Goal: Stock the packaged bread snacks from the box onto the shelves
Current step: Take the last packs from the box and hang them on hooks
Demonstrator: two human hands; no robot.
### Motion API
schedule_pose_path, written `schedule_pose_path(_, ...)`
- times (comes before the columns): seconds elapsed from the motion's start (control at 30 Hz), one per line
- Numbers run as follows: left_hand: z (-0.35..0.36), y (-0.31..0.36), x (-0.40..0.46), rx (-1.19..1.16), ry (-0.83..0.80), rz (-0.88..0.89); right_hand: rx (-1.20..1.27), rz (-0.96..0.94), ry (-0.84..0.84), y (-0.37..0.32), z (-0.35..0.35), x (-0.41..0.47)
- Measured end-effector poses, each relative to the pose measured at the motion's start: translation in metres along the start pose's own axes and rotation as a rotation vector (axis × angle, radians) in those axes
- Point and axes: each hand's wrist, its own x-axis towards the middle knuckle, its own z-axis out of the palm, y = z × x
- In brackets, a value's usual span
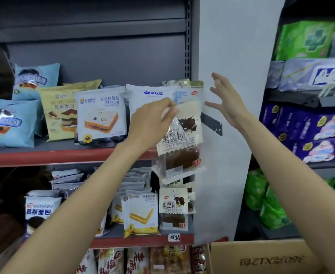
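Observation:
My left hand (152, 119) pinches the top edge of a cream packet of dark bread (182, 139), which hangs down in front of the right end of the upper red-edged shelf (44, 157). My right hand (226, 101) is raised beside the packet to its right, fingers spread and holding nothing. Behind the held packet stand a white and blue packet (152, 95) and a gold-topped packet (192, 86). A matching dark bread packet (173, 208) stands on the lower shelf (143, 241). The cardboard box (261, 256) sits at the bottom right.
Blue, yellow and white bread packets (99, 113) line the upper shelf to the left. Sandwich packets (141, 212) fill the lower shelf. A white pillar (231, 46) rises right of the rack. Green and purple packs (305, 40) fill the neighbouring shelves.

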Motion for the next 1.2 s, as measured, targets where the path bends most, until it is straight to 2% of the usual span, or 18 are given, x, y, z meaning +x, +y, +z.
schedule_pose_path(0.07, -0.003, 0.012, 0.018, -0.050, 0.029, -0.008, 0.011, -0.058, -0.132, -0.009, -0.015, -0.034)
schedule_pose_path(0.13, -0.007, 0.022, 0.040, -0.092, 0.071, -0.008, -0.119, -0.074, -0.294, -0.014, -0.020, -0.062)
schedule_pose_path(0.2, -0.004, 0.031, 0.061, -0.106, 0.100, 0.000, -0.179, -0.063, -0.358, -0.012, -0.017, -0.074)
schedule_pose_path(0.27, 0.004, 0.035, 0.077, -0.106, 0.114, -0.010, -0.217, -0.095, -0.271, -0.009, -0.009, -0.071)
schedule_pose_path(0.37, 0.023, 0.023, 0.086, -0.095, 0.111, -0.059, -0.388, -0.159, -0.033, -0.002, 0.000, -0.052)
schedule_pose_path(0.43, 0.034, 0.009, 0.080, -0.125, 0.079, -0.110, -0.523, -0.126, 0.109, 0.007, 0.006, -0.039)
schedule_pose_path(0.53, 0.048, -0.013, 0.059, -0.096, 0.016, -0.178, -0.803, -0.037, 0.205, 0.024, 0.021, -0.022)
schedule_pose_path(0.6, 0.053, -0.026, 0.048, -0.034, -0.023, -0.187, -0.963, -0.045, 0.253, 0.034, 0.033, -0.013)
schedule_pose_path(0.67, 0.054, -0.033, 0.040, -0.013, -0.035, -0.170, -1.094, -0.057, 0.234, 0.043, 0.046, -0.004)
schedule_pose_path(0.83, 0.052, -0.032, 0.027, 0.138, -0.050, -0.037, -1.472, 0.026, 0.051, 0.053, 0.051, -0.004)
schedule_pose_path(0.93, 0.050, -0.032, 0.014, 0.222, -0.082, 0.007, -1.690, -0.062, 0.080, 0.043, 0.044, -0.018)
schedule_pose_path(1.03, 0.045, -0.028, -0.001, 0.211, -0.092, 0.041, -1.582, -0.194, 0.140, 0.028, 0.035, -0.039)
schedule_pose_path(1.2, 0.040, -0.007, -0.038, 0.127, -0.086, 0.014, -1.114, -0.293, 0.169, 0.023, 0.011, -0.103)
